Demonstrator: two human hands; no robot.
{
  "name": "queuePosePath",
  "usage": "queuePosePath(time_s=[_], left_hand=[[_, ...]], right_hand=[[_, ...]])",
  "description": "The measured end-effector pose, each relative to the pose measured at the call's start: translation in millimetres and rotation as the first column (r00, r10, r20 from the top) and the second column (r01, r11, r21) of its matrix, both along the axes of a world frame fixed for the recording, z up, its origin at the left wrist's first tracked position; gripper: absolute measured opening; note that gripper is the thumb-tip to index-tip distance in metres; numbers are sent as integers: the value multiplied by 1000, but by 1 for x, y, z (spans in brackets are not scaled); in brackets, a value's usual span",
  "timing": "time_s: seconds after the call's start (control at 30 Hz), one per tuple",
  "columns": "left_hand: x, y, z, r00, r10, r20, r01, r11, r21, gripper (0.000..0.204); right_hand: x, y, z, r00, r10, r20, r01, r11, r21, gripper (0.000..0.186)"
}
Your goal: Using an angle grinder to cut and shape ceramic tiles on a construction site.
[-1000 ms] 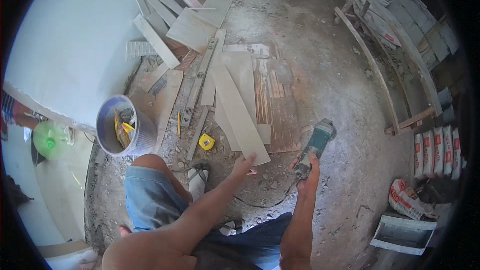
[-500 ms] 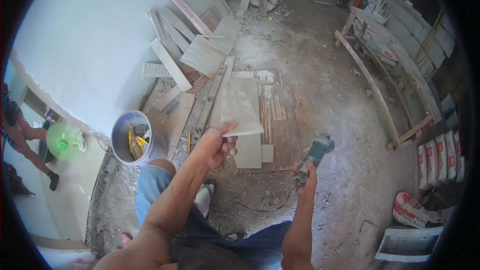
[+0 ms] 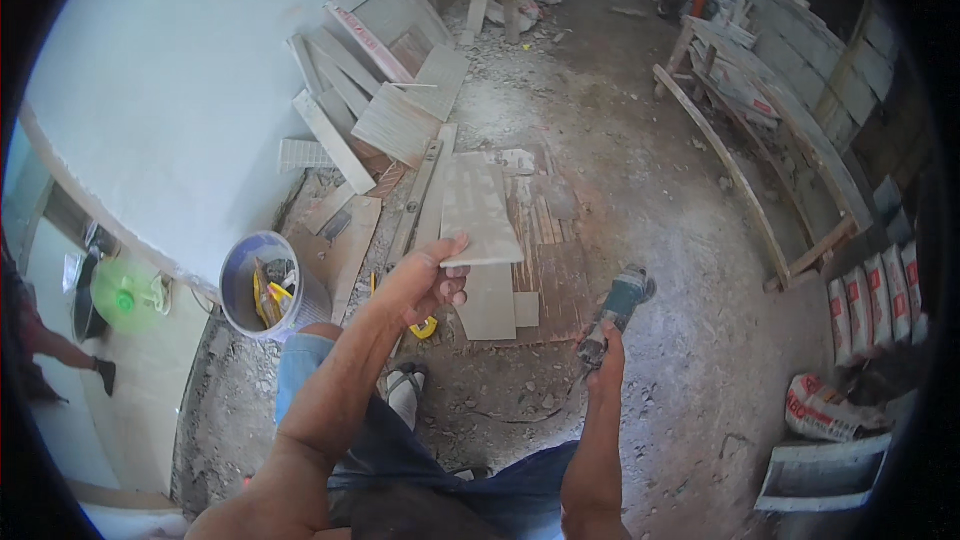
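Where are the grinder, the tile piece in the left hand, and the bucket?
Grinder (image 3: 625, 302): head view, on its green body.
Tile piece (image 3: 479, 208): head view, middle of its broad face.
Bucket (image 3: 314, 292): head view, outer side wall.

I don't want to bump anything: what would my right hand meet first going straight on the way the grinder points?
With the grinder in your right hand leading, the line crosses floor and probably meets first the long wooden rail. Depth is unclear; the floor may come sooner.
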State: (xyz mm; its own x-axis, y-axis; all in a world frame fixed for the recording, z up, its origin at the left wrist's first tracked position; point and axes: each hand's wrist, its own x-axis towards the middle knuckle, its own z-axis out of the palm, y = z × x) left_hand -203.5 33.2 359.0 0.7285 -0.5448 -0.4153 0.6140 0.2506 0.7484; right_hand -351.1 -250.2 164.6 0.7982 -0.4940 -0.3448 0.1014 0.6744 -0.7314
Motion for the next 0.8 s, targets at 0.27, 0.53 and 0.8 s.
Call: queuePosePath(time_s=[0.27, 0.53, 0.8], left_hand=[[21, -31, -201, 985, -33, 168, 9, 990, 139, 42], [7, -29, -290, 978, -111, 175, 71, 972, 223, 46], [5, 4, -356, 865, -357, 352, 219, 901, 376, 53]], right_hand=[[-12, -3, 16, 1000, 7, 25, -8, 1000, 17, 35], [-35, 7, 23, 1000, 15, -26, -15, 1000, -14, 37], [-21, 13, 32, 996, 90, -7, -90, 996, -25, 45]])
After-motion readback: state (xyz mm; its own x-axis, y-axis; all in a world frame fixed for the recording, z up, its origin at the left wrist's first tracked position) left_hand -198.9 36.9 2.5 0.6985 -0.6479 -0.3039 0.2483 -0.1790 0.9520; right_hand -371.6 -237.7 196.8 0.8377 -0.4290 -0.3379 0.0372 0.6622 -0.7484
